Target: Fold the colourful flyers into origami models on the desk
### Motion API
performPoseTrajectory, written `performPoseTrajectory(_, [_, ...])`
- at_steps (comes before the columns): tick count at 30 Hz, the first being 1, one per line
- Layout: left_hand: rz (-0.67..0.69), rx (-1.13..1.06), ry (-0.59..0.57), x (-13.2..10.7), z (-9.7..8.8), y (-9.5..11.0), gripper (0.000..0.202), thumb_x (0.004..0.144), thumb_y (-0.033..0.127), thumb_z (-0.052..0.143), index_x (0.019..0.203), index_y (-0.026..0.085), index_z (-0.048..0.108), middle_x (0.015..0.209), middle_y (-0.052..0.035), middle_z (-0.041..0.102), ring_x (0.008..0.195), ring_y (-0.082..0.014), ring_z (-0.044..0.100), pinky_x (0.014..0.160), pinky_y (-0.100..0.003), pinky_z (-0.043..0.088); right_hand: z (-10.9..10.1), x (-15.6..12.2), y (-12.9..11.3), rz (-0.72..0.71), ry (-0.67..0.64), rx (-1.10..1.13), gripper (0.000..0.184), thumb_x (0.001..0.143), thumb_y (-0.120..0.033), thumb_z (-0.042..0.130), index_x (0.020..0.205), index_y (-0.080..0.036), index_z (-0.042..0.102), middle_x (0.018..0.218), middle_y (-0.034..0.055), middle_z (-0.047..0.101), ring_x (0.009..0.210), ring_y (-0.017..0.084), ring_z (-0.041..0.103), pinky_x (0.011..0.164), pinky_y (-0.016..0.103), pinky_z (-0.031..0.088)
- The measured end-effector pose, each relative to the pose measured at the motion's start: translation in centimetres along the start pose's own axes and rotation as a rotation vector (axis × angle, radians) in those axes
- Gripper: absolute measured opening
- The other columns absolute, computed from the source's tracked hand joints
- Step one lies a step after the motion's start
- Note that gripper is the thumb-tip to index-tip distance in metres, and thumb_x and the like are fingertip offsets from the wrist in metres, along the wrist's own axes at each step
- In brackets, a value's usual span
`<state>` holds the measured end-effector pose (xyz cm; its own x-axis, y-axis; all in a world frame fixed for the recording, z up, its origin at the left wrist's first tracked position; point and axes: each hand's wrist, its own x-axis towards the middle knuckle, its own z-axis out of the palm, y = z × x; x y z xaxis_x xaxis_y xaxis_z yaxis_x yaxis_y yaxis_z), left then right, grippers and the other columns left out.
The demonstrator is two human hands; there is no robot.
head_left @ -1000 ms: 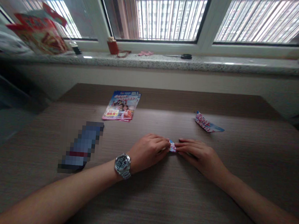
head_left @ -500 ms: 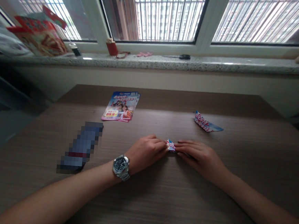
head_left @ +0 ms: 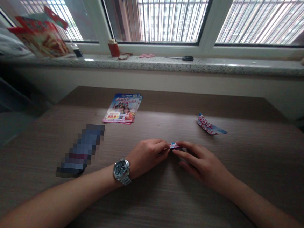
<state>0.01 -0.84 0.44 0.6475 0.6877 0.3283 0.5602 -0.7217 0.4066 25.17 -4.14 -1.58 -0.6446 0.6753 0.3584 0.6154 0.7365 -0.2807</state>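
Both the left hand [head_left: 147, 155] and the right hand [head_left: 202, 163] pinch a small folded paper piece [head_left: 174, 146] between their fingertips. It sits on the wooden table [head_left: 160, 206], nearer the person than the flyer stack [head_left: 122, 108] and well apart from it.

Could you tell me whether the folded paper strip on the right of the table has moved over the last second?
No. The folded paper strip keeps its place right of the flyers, at the same gap.

Folded paper [head_left: 174, 145] flatter now, less of it visible than before
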Motion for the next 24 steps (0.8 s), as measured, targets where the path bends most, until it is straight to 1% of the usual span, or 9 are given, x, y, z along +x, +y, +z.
performPoseTrajectory(4, [-0.049,-0.021,0.047,0.13,0.01,0.16,0.011,0.093,0.019,0.059,0.103,0.019,0.063,0.090,-0.0017,0.071,0.075,-0.0135,0.069,0.069,-0.022,0.053,0.01,0.02,0.04,-0.007,0.009,-0.020,0.043,0.097,-0.022,0.055,0.140,-0.026,0.055,0.143,0.0129,0.054,0.122,0.027,0.059,0.100,0.045,0.052])
performPoseTrajectory(6, [-0.072,-0.022,0.060,0.18,0.02,0.22,0.010,0.092,0.016,0.059,0.101,0.019,0.062,0.088,-0.0008,0.069,0.070,-0.0122,0.066,0.065,-0.022,0.052,-0.04,0.04,-0.02,-0.010,0.024,-0.031,0.041,0.096,-0.021,0.056,0.137,-0.026,0.057,0.148,0.0137,0.049,0.125,0.028,0.057,0.100,0.046,0.052])
performPoseTrajectory(8, [-0.077,-0.026,0.046,0.18,0.07,0.19,0.010,0.092,0.015,0.058,0.100,0.020,0.061,0.091,-0.0010,0.068,0.072,-0.0120,0.066,0.068,-0.022,0.052,-0.08,0.06,-0.13,-0.009,0.047,-0.055,0.040,0.096,-0.020,0.056,0.134,-0.026,0.060,0.151,0.0151,0.042,0.126,0.029,0.055,0.100,0.046,0.052])
performPoseTrajectory(9, [-0.074,-0.035,0.039,0.16,0.12,0.13,0.011,0.093,0.014,0.056,0.100,0.020,0.061,0.095,-0.0016,0.068,0.075,-0.0123,0.066,0.071,-0.022,0.053,-0.10,0.06,-0.21,-0.011,0.064,-0.076,0.039,0.095,-0.020,0.057,0.133,-0.026,0.061,0.149,0.0158,0.042,0.124,0.028,0.056,0.100,0.046,0.052])
performPoseTrajectory(12, [-0.037,-0.074,0.038,0.03,0.33,-0.18,0.018,0.094,0.012,0.054,0.106,0.022,0.064,0.108,-0.0035,0.067,0.086,-0.0130,0.067,0.078,-0.023,0.055,-0.18,0.14,-0.47,-0.013,0.121,-0.154,0.035,0.094,-0.021,0.059,0.128,-0.027,0.065,0.126,0.0148,0.054,0.110,0.026,0.060,0.093,0.046,0.055])
performPoseTrajectory(15, [-0.017,-0.097,0.056,-0.03,0.53,-0.37,0.023,0.095,0.011,0.053,0.111,0.021,0.065,0.112,-0.0052,0.066,0.085,-0.0126,0.067,0.077,-0.023,0.056,-0.37,0.38,-0.66,0.003,0.101,-0.176,0.032,0.095,-0.022,0.058,0.126,-0.024,0.065,0.106,0.0117,0.060,0.098,0.025,0.060,0.086,0.045,0.055])
performPoseTrajectory(17, [-0.032,-0.110,0.071,0.00,0.58,-0.31,0.023,0.095,0.013,0.053,0.113,0.020,0.066,0.111,-0.0058,0.066,0.083,-0.0125,0.067,0.075,-0.024,0.057,-0.50,0.56,-0.67,-0.015,0.053,-0.146,0.032,0.096,-0.022,0.057,0.127,-0.021,0.063,0.105,0.0113,0.065,0.098,0.026,0.060,0.087,0.045,0.054])
performPoseTrajectory(19, [-0.044,-0.121,0.074,0.05,0.58,-0.14,0.021,0.096,0.015,0.054,0.112,0.019,0.066,0.109,-0.0062,0.067,0.082,-0.0127,0.067,0.074,-0.023,0.057,-0.57,0.67,-0.60,-0.029,0.031,-0.115,0.034,0.096,-0.022,0.056,0.130,-0.020,0.061,0.109,0.0115,0.068,0.103,0.026,0.061,0.090,0.045,0.053])
performPoseTrajectory(24, [-0.032,-0.147,0.067,0.08,0.54,0.32,0.023,0.093,0.015,0.058,0.114,0.018,0.066,0.109,-0.0059,0.067,0.078,-0.0116,0.067,0.071,-0.022,0.057,-0.55,0.66,-0.63,-0.028,0.031,-0.083,0.042,0.097,-0.024,0.055,0.139,-0.025,0.055,0.118,0.0107,0.069,0.108,0.026,0.063,0.092,0.045,0.053])
